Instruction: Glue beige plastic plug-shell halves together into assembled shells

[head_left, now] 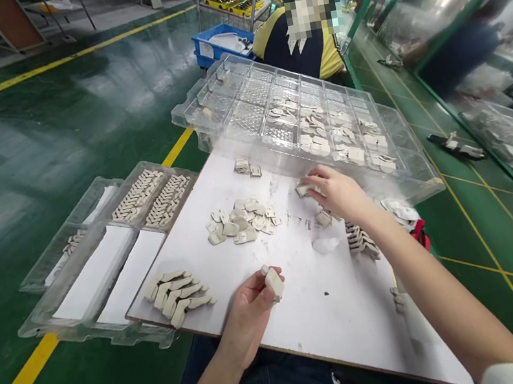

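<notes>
Near the front edge of the white board [306, 314], my left hand [250, 314] is closed, holding a small beige plastic piece [276, 284] between thumb and fingers. My right hand [335, 193] reaches to the far right of the board, its fingers closed around another beige piece [304, 190]. Just below that hand lies a further beige piece [324, 218]. A loose pile of beige pieces [241, 219] sits mid-board. Angled beige pieces [178, 293] overlap in rows at the left corner. Similar pieces [362, 241] line the right side, partly behind my right forearm.
Beyond the board, a clear compartment tray [270, 127] holds beige pieces. Clear trays [86, 276] with white sheets and neat rows of pieces stand at left. A person [296, 48] sits ahead, near a blue crate [212, 45]. A white wad [326, 244] lies on the board.
</notes>
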### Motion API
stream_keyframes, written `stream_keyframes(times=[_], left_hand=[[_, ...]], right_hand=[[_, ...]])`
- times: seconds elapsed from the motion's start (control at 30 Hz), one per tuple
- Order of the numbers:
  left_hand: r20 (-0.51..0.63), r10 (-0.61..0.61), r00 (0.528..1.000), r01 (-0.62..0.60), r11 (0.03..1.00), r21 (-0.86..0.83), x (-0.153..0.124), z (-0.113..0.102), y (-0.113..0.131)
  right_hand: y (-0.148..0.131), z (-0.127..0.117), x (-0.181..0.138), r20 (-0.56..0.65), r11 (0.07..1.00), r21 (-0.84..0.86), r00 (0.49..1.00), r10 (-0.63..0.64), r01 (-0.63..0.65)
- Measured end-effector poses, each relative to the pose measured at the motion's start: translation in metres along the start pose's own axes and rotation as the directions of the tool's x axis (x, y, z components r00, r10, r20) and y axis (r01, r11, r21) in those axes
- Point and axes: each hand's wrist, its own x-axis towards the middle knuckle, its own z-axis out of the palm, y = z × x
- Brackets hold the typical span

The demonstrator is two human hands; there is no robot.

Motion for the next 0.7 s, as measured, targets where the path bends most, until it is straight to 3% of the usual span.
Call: stream_keyframes(times=[0.1,0.13,0.23,0.3,0.4,0.5,0.6,0.7], left_hand=[[0.022,-0.001,1.000,0.001,1.000,0.008,0.002,-0.003,-0.001],[0.030,0.000,1.000,0.000,1.000,0.012,0.002,-0.005,-0.001],[0.096,-0.008,0.995,0.002,0.998,0.057,0.001,-0.009,0.000],[0.204,-0.056,0.977,0.034,0.993,0.113,-0.002,-0.011,0.003],[0.406,-0.225,0.886,0.142,0.964,0.226,-0.010,-0.012,0.007],[0.502,-0.410,0.762,0.218,0.892,0.397,-0.014,-0.010,0.011],[0.546,-0.509,0.665,0.202,0.827,0.525,-0.013,-0.006,0.016],[0.576,-0.549,0.605,0.160,0.793,0.588,-0.010,-0.004,0.020]], right_hand=[[-0.022,-0.035,-0.033,-0.225,0.973,0.230,0.973,0.060,-0.007],[-0.032,-0.044,-0.047,-0.245,0.940,0.342,0.964,0.107,-0.017],[-0.065,-0.053,-0.086,-0.185,0.762,0.647,0.974,0.133,0.019],[-0.080,-0.046,-0.107,-0.107,0.644,0.765,0.987,0.116,0.007],[-0.091,-0.031,-0.130,0.107,0.538,0.840,0.994,-0.034,-0.072],[-0.094,-0.021,-0.143,0.310,0.540,0.830,0.921,-0.235,-0.142],[-0.097,-0.019,-0.151,0.378,0.548,0.822,0.866,-0.326,-0.152],[-0.099,-0.019,-0.158,0.380,0.519,0.839,0.859,-0.342,-0.165]])
